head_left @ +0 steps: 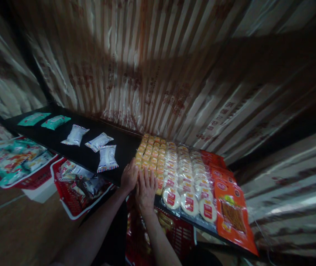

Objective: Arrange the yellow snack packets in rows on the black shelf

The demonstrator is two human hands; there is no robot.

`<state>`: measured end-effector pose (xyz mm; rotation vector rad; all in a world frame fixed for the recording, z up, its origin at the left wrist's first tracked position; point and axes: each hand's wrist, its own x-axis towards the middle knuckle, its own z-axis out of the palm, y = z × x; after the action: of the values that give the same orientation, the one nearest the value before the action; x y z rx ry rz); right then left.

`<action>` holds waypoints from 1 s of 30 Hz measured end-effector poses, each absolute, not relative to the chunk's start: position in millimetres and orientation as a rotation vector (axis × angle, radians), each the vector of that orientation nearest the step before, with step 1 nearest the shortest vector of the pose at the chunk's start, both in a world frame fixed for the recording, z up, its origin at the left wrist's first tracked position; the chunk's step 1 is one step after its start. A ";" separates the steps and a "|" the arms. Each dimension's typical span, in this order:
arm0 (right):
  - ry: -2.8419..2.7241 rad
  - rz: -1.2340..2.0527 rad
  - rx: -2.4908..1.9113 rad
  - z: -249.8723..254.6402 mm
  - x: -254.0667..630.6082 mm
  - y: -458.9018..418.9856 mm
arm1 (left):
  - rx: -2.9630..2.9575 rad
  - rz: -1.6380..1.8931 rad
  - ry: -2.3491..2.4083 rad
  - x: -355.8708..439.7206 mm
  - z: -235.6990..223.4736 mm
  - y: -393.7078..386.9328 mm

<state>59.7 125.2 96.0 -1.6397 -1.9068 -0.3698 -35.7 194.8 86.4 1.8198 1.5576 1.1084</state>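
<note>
My left hand (129,175) rests against the left side of a block of small yellow-wrapped snack packets (150,155), its fingers stretched along the edge. Beside it, my right hand (147,186) lies with fingers extended over the front packets of that block. The hands are close together, and some packets under the fingers are hidden. Rows of round white cakes in clear wrappers (189,203) stand directly right of the yellow packets. Farther right lie orange snack bags (231,210) with a window showing brown sticks.
White pouches (107,158) and green pouches (55,122) lie spread on the black shelf (127,142). Red baskets (76,213) of packaged snacks stand below, and another red basket (181,236) is under the shelf. Plastic-covered corrugated sheeting (152,74) rises behind.
</note>
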 end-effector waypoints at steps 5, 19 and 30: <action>-1.893 -0.316 -1.655 100.6 57.1 126.0 | 1.778 1.109 1.537 -34.7 86.3 192.2; -1.989 -0.420 -1.582 105.9 57.3 134.3 | 1.462 1.305 1.455 -42.0 94.4 190.6; -2.087 -0.406 -1.481 103.8 61.8 142.0 | 1.675 1.342 1.509 -28.9 75.2 191.3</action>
<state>61.8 142.0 103.8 -1.4806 -2.0874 -0.4056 -28.9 191.3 75.2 1.6750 1.5092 1.3419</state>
